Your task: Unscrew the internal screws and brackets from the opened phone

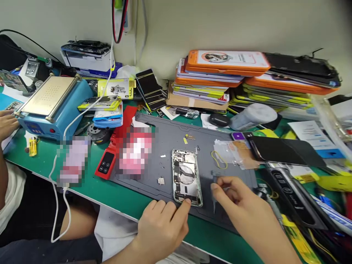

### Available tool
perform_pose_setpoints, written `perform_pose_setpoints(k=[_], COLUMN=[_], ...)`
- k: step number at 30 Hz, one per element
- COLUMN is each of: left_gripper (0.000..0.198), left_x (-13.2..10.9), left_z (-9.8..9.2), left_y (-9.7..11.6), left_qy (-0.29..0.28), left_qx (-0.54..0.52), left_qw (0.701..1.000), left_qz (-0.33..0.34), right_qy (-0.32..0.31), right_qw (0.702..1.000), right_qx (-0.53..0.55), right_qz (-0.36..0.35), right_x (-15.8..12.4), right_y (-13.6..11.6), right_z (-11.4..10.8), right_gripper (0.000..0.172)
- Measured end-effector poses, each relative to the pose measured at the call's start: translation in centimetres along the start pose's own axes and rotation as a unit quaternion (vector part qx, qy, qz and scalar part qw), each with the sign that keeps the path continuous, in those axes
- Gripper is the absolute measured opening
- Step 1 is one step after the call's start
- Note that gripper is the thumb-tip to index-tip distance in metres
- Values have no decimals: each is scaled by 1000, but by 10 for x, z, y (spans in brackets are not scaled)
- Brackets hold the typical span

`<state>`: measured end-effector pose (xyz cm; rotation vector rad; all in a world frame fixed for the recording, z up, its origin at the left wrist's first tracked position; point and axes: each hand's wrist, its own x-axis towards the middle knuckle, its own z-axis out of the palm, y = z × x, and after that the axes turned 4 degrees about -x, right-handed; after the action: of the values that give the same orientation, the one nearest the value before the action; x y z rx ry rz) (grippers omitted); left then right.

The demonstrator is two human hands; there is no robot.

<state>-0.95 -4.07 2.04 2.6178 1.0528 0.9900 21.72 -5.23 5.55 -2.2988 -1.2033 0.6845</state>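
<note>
An opened phone [187, 176] lies on the grey work mat [154, 146], its circuit boards, a round coil and a metal plate exposed. The index finger of my left hand [165, 223] presses on its lower end while the other fingers are curled; the thumb is hidden. To the right of the phone, my right hand [239, 198] has thumb and fingers closed around a slim grey pointed tool [214, 207], perhaps tweezers, partly covered and blurred. Small loose parts are scattered about the phone, including a small metal piece [161, 181] to its left.
A yellow rubber band [219, 160] and clear plastic bags [229, 151] lie right of the phone. Beyond them is a dark screen [283, 150]. A blue heating machine [55, 106], a red device [106, 161] and a person's hand [8, 124] are left. Boxes [228, 60] are stacked behind.
</note>
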Motion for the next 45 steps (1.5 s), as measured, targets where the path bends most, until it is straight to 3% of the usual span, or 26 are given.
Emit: perform_pose_setpoints(k=[2,5,6,11,15,23,27,36,43,45], left_gripper=[36,37,35,39,37,33,35,44,39,35], left_x=[-1,0,0,4,8,18,25,28,40,33], left_z=[-1,-4,-4,0,1,-6,-14,-19,-26,-26], left_y=[-1,-1,-1,-1,0,2,2,-15,-26,-24], left_qy=[-5,-13,-15,-7,-34,-66,-101,-110,-112,-105], left_qx=[-3,-14,-14,-19,14,76,72,47,24,19], left_qw=[1000,1000,1000,999,999,995,992,991,988,989], left_qz=[4,-1,-2,-29,-11,6,13,67,107,104], right_qy=[63,161,177,208,230,212,202,211,235,251], right_qw=[994,953,941,930,921,922,920,908,922,917], right_qx=[88,234,252,223,211,195,207,189,204,220], right_qz=[-20,-102,-143,-204,-231,-259,-264,-307,-229,-217], right_x=[-8,-22,-27,-34,-33,-33,-34,-33,-34,-33], right_y=[0,-3,-3,9,16,13,14,11,11,13], right_z=[-1,5,9,30,38,37,36,31,33,38], right_gripper=[47,27,21,3,6,13,17,33,59,66])
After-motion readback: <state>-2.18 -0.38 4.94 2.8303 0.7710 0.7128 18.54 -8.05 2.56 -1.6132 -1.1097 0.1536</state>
